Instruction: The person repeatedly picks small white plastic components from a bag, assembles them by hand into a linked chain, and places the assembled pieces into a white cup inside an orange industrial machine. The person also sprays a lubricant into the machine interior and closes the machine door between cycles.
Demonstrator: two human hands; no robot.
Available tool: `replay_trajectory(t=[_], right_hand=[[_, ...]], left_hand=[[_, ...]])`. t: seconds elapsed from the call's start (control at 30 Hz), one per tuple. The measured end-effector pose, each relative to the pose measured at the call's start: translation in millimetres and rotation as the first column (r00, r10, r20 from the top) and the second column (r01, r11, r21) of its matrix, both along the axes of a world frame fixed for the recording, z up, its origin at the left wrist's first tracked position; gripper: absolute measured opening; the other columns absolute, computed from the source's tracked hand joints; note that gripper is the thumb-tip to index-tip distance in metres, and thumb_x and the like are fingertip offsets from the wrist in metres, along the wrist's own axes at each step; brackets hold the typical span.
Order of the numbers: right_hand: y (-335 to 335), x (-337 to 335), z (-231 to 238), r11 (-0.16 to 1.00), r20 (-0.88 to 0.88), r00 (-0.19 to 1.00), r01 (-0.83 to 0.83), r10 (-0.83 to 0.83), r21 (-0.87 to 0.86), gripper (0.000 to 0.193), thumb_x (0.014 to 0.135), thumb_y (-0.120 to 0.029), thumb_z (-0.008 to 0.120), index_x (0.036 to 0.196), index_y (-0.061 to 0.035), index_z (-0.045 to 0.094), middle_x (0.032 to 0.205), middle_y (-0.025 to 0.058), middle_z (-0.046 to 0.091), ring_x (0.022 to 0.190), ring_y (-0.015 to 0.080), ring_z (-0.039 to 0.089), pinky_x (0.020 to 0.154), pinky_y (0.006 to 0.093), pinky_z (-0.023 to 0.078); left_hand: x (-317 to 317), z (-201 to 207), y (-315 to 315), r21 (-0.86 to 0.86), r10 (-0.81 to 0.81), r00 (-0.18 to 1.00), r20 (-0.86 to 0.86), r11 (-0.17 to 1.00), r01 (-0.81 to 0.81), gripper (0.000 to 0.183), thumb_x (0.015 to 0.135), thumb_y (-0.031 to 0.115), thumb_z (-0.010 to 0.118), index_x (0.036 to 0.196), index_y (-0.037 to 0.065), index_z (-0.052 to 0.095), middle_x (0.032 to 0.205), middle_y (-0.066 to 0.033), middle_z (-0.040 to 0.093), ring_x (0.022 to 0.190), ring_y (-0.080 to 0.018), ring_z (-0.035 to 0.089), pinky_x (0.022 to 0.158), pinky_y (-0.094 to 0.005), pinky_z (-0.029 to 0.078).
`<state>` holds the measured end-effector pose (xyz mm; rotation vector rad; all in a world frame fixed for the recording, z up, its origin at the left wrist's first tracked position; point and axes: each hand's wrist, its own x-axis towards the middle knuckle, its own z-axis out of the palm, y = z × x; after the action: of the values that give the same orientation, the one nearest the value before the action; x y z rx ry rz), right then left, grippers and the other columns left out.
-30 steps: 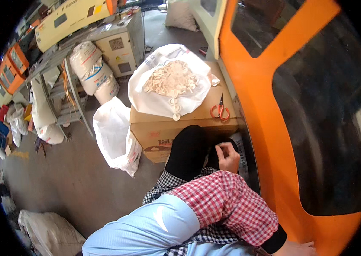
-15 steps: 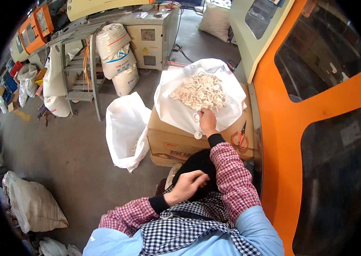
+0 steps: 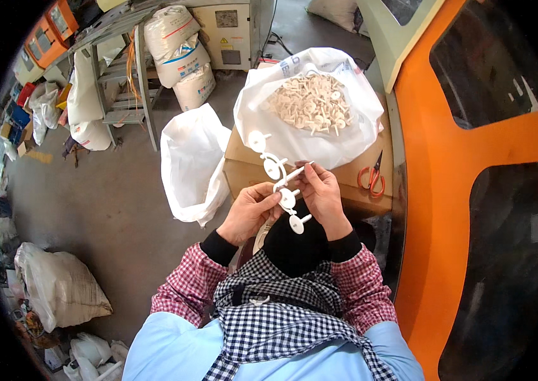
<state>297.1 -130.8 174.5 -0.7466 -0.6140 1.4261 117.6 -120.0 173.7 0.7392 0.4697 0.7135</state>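
One bulky sack [image 3: 59, 289]: is slumping, whitish and creased, on the floor [image 3: 110, 197] at the lower left.
Metal steps [image 3: 124, 117]: are standing farther back, with orange strands hanging at their side.
Stacked sacks [image 3: 173, 32]: are forming a white pile just beside the right edge of the steps.
Open white bag [image 3: 183, 152]: is standing on the floor just left of the cardboard box, its mouth facing upward.
Left hand [image 3: 250, 213]: is holding the moulded piece near its middle; the grip is closing thumb against fingers.
Moulded piece [image 3: 272, 169]: is extending between the two hands, above the near side of the box; its white curved strip is carrying round discs with short pegs, one end reaching toward the large bag and the other pointing toward the person.
Right hand [image 3: 321, 193]: is pinching a slender rod of the same piece; the grip is grasping with thumb and fingertips.
Cardboard box [image 3: 236, 171]: is supporting the large white bag [image 3: 250, 105], which is lying spread open under a heap of pale parts [image 3: 320, 105].
Scissors [image 3: 372, 182]: are lying on the box, red handles toward the person, blades pointing away.
Orange machine frame [image 3: 437, 184]: is rising along the right side, enclosing dark panels.
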Motion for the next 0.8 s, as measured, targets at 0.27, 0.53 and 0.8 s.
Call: replay_trajectory(t=[0.27,0.53,0.8], right_hand=[[-78.3,-1.6,10.9,0.943,0.819,0.573,-0.250,-0.040,0.221,0.033,0.089,-0.015,0.055,0.117,0.0018,0.053,0.109,0.0155,0.058,0.101,0.0217,0.057,0.085,0.0322,0.045],[-92.6,0.6,-7.1,0.963,0.240,0.933,-0.258,0.270,-0.078,0.023,0.090,-0.008,0.052,0.111,0.0010,0.052,0.098,0.0133,0.062,0.086,0.0194,0.062,0.074,0.0279,0.050],[-81.7,1.7,-8.6,0.900,0.895,0.275,-0.165,-0.352,0.404,0.015,0.090,-0.012,0.054,0.096,0.0005,0.059,0.074,0.0146,0.060,0.060,0.0252,0.059,0.052,0.0306,0.046]], left_hand=[[4.9,4.1,-36.5,0.164,0.351,0.909,-0.223,0.933,-0.320,0.011,0.091,0.006,0.053,0.096,-0.002,0.058,0.080,-0.0085,0.064,0.068,-0.0129,0.061,0.057,-0.0236,0.049],[13.5,7.3,-55.1,0.353,0.477,0.843,-0.248,0.855,-0.380,0.010,0.089,0.007,0.057,0.091,-0.003,0.060,0.076,-0.0068,0.064,0.064,-0.0087,0.059,0.058,-0.0200,0.046],[6.2,3.9,-49.8,0.086,0.391,0.874,-0.289,0.920,-0.383,0.012,0.090,0.009,0.055,0.092,-0.002,0.058,0.080,-0.0068,0.063,0.065,-0.0101,0.059,0.059,-0.0215,0.047]])
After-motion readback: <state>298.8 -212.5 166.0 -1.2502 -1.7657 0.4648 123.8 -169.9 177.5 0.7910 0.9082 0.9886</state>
